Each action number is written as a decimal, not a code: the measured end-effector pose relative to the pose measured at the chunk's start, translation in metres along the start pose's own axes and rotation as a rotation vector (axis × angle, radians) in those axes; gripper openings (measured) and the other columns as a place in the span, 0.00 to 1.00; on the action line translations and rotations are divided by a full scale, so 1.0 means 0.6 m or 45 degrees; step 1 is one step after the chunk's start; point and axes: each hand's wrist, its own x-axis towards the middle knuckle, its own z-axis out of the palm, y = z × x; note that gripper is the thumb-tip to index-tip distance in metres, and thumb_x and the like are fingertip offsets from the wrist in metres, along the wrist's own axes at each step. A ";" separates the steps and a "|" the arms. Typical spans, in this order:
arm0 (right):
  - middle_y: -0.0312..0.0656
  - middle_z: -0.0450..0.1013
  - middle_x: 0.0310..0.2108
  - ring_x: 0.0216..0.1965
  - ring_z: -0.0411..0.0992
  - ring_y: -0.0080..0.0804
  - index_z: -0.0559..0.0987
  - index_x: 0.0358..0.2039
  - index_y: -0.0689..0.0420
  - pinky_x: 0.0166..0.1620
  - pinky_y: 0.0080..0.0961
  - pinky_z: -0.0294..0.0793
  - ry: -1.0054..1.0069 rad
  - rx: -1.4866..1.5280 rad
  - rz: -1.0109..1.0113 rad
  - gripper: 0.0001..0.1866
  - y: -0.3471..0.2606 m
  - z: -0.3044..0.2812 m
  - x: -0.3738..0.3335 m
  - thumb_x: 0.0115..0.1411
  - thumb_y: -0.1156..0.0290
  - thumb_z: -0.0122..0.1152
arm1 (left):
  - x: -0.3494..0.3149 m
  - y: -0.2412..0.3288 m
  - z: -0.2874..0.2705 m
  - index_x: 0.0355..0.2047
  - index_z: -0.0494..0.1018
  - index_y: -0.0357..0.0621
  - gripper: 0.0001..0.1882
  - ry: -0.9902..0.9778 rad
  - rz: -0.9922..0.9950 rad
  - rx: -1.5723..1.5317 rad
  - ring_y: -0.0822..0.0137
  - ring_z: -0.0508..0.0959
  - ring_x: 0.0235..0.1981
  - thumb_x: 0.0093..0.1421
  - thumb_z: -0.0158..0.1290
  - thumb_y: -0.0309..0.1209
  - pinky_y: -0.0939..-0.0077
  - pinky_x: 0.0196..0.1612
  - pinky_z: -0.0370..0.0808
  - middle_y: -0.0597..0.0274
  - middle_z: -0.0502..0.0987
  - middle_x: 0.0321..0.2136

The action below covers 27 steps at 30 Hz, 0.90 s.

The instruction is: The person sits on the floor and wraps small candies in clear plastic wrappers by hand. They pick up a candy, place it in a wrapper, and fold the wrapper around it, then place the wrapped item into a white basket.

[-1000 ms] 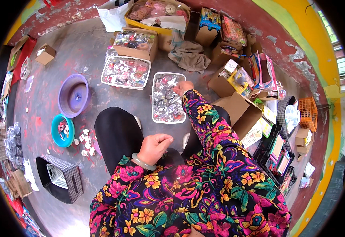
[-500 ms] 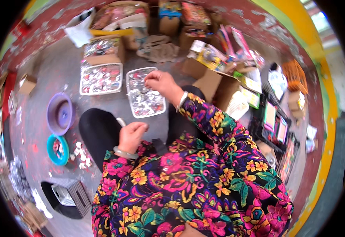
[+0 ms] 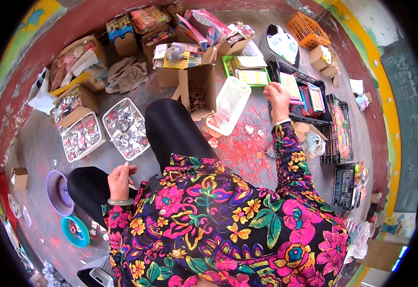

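My right hand (image 3: 278,98) is stretched out to the right beside a green basket (image 3: 258,84) and a black crate (image 3: 307,118) of flat, coloured card-like items. Its fingers are curled together; anything between them is too small to make out. Near my left knee, my left hand (image 3: 120,182) is closed with thumb and fingers pressed together, and what it may pinch is hidden. Ahead of it lies a white tray (image 3: 139,154) of small shiny clear packets, with a similar white tray (image 3: 87,154) to its left. An upturned-looking white perforated basket (image 3: 232,106) leans near an open cardboard box (image 3: 202,81).
Thin red strips (image 3: 245,155) litter the floor right of my knees. A purple basin (image 3: 52,193) and a teal basin (image 3: 67,233) stand at the left. Along the wall are filled cartons, a brown cloth (image 3: 126,75) and an orange crate (image 3: 308,31). More black crates (image 3: 333,143) line the right.
My view and body have turned to the right. My right hand has left the packet tray and swung far right toward the crates. My left hand stays near my left knee.
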 end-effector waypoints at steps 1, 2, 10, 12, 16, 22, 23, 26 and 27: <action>0.37 0.74 0.27 0.25 0.71 0.19 0.75 0.33 0.61 0.29 0.13 0.68 -0.034 -0.092 0.054 0.09 0.033 -0.005 -0.006 0.52 0.72 0.56 | 0.000 -0.001 0.002 0.26 0.74 0.34 0.14 0.011 -0.013 0.021 0.73 0.77 0.25 0.60 0.47 0.33 0.88 0.18 0.66 0.58 0.78 0.25; 0.37 0.74 0.26 0.25 0.71 0.19 0.76 0.32 0.62 0.29 0.14 0.69 -0.075 -0.182 0.109 0.09 0.067 -0.002 -0.015 0.50 0.72 0.57 | 0.000 -0.004 0.000 0.26 0.74 0.34 0.13 0.028 -0.027 0.042 0.73 0.77 0.25 0.60 0.47 0.33 0.88 0.18 0.66 0.58 0.78 0.25; 0.51 0.74 0.33 0.37 0.73 0.46 0.75 0.40 0.58 0.43 0.34 0.71 -0.448 -1.338 0.263 0.22 0.274 0.106 -0.070 0.43 0.65 0.63 | 0.004 -0.024 -0.007 0.26 0.75 0.35 0.13 0.077 -0.057 0.151 0.74 0.77 0.24 0.60 0.48 0.33 0.88 0.17 0.67 0.59 0.77 0.24; 0.51 0.69 0.41 0.46 0.68 0.46 0.74 0.41 0.54 0.49 0.34 0.67 -0.500 -1.484 0.227 0.19 0.244 0.142 -0.084 0.45 0.72 0.57 | 0.004 -0.033 -0.012 0.27 0.75 0.34 0.13 0.089 -0.065 0.192 0.74 0.77 0.24 0.60 0.48 0.33 0.88 0.17 0.67 0.59 0.77 0.24; 0.47 0.66 0.39 0.45 0.65 0.44 0.73 0.36 0.54 0.44 0.38 0.69 -0.498 -1.544 -0.071 0.12 0.278 0.157 -0.083 0.49 0.67 0.55 | 0.007 -0.035 -0.009 0.27 0.75 0.34 0.14 0.101 -0.071 0.223 0.74 0.77 0.23 0.60 0.48 0.34 0.88 0.17 0.67 0.59 0.77 0.24; 0.44 0.65 0.39 0.46 0.63 0.41 0.73 0.34 0.49 0.40 0.38 0.69 -0.453 -1.625 -0.201 0.11 0.314 0.166 -0.078 0.48 0.68 0.51 | 0.012 -0.037 -0.003 0.26 0.75 0.34 0.14 0.085 -0.067 0.278 0.74 0.76 0.22 0.59 0.48 0.35 0.87 0.17 0.68 0.59 0.77 0.23; 0.44 0.65 0.39 0.46 0.63 0.41 0.74 0.34 0.49 0.39 0.38 0.69 -0.446 -1.623 -0.217 0.11 0.311 0.167 -0.079 0.48 0.68 0.51 | 0.011 -0.032 -0.001 0.26 0.75 0.34 0.15 0.087 -0.062 0.292 0.75 0.76 0.22 0.59 0.48 0.35 0.87 0.17 0.68 0.59 0.77 0.23; 0.43 0.65 0.40 0.45 0.64 0.41 0.74 0.34 0.49 0.38 0.38 0.69 -0.480 -1.677 -0.266 0.11 0.310 0.170 -0.078 0.48 0.68 0.51 | 0.009 -0.030 0.002 0.26 0.75 0.34 0.15 0.089 -0.057 0.301 0.75 0.75 0.21 0.59 0.48 0.35 0.86 0.17 0.67 0.59 0.77 0.22; 0.43 0.65 0.40 0.45 0.64 0.41 0.74 0.34 0.49 0.39 0.38 0.69 -0.478 -1.678 -0.285 0.11 0.313 0.171 -0.077 0.48 0.68 0.51 | 0.008 -0.030 0.001 0.26 0.75 0.34 0.15 0.090 -0.056 0.298 0.75 0.75 0.21 0.59 0.48 0.35 0.86 0.17 0.67 0.59 0.77 0.22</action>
